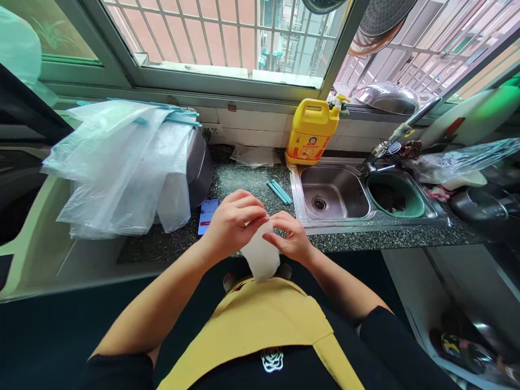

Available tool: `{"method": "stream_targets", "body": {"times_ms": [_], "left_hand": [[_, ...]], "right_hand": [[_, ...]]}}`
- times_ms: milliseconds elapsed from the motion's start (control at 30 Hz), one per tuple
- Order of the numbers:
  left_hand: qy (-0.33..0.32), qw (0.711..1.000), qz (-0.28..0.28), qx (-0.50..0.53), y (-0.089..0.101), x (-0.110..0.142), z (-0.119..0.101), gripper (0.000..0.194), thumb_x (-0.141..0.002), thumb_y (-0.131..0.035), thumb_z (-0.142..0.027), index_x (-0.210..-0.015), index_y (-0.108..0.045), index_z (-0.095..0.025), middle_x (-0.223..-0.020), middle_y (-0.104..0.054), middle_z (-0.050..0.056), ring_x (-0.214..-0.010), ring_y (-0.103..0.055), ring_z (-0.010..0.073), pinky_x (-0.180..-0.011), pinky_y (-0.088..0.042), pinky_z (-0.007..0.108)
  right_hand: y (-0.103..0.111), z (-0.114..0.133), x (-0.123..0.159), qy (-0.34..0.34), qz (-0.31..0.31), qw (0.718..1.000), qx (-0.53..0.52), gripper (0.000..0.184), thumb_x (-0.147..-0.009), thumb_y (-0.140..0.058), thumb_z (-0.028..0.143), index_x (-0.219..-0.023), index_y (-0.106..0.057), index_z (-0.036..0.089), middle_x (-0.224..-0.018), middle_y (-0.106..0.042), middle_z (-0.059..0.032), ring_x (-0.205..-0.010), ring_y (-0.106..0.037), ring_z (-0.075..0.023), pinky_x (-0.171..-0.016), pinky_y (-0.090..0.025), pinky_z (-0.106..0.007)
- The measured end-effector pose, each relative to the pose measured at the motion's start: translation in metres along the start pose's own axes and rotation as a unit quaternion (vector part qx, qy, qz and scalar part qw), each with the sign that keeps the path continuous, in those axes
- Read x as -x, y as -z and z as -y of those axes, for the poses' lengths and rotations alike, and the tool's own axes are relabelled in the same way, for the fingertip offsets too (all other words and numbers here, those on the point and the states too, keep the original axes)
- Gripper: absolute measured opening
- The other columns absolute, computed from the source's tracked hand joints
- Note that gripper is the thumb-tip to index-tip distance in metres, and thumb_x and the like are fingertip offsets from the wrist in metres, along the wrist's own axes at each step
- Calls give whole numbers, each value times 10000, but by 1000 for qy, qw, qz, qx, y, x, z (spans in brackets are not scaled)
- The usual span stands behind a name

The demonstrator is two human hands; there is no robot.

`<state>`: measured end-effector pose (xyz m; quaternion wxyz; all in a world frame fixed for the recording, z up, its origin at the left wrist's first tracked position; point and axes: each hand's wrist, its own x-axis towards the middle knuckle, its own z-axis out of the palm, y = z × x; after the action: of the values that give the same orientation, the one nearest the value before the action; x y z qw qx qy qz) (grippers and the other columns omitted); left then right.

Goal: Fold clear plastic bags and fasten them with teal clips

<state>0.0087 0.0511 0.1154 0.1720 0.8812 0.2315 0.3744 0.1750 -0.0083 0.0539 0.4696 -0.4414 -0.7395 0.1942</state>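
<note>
My left hand [235, 222] and my right hand [291, 237] meet in front of my body at the counter's front edge. Between them hangs a small whitish, translucent plastic bag [262, 254]. Both hands have their fingers closed in a pinch at its upper edge. What lies right under the fingertips is hidden. Just beyond my right hand, several thin teal strips [279, 192] lie together on the speckled counter [239, 181]. A phone [208, 215] with a lit screen lies beside my left hand.
Large clear plastic bags [122, 168] with teal strips along their tops drape over a dark grey box [200, 168] at left. A yellow jug [312, 131] stands behind the steel sink [333, 189]. A green basin [396, 195] sits in the right bowl under the faucet [377, 154].
</note>
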Motion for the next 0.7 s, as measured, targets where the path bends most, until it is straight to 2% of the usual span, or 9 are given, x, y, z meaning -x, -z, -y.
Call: {"method": "stream_targets", "body": {"times_ms": [100, 200, 333, 533, 700], "left_hand": [[21, 999, -33, 13, 5, -1, 6, 181, -818, -586, -214, -647, -642, -196, -687, -666, 32, -709, -535, 170, -674, -461, 306], [47, 997, -51, 20, 9, 0, 11, 181, -812, -587, -222, -640, -640, -198, -676, -656, 32, -704, -543, 172, -658, -465, 307], [59, 994, -92, 0, 17, -1, 17, 163, -797, -610, -242, -642, -645, -204, -679, -658, 28, -716, -547, 177, -679, -471, 321], [84, 991, -107, -13, 22, -3, 23, 167, -783, -620, -258, -625, -643, -210, -657, -650, 19, -710, -539, 180, -686, -474, 332], [68, 994, -85, -13, 16, 0, 27, 172, -797, -613, -249, -635, -642, -203, -667, -654, 27, -719, -528, 180, -675, -462, 320]], "right_hand": [[-6, -12, 11, 2, -3, 1000, 19, 280, -907, -502, 311, -677, -594, 181, -659, -622, -31, -629, -528, -136, -633, -437, -285], [-14, -25, 28, -1, -20, 999, 28, 285, -899, -508, 337, -668, -564, 181, -649, -588, -32, -627, -508, -141, -605, -424, -280], [-23, -40, 52, -12, -3, 999, 46, 357, -934, -426, 353, -633, -529, 191, -603, -536, -17, -591, -483, -139, -573, -406, -271], [-31, -56, 84, -30, 16, 995, 96, 382, -963, -353, 321, -641, -515, 194, -534, -482, 8, -499, -437, -122, -506, -376, -252], [-38, -62, 99, -35, 13, 995, 93, 356, -966, -327, 271, -711, -562, 188, -548, -523, -2, -501, -481, -128, -513, -417, -251]]}}
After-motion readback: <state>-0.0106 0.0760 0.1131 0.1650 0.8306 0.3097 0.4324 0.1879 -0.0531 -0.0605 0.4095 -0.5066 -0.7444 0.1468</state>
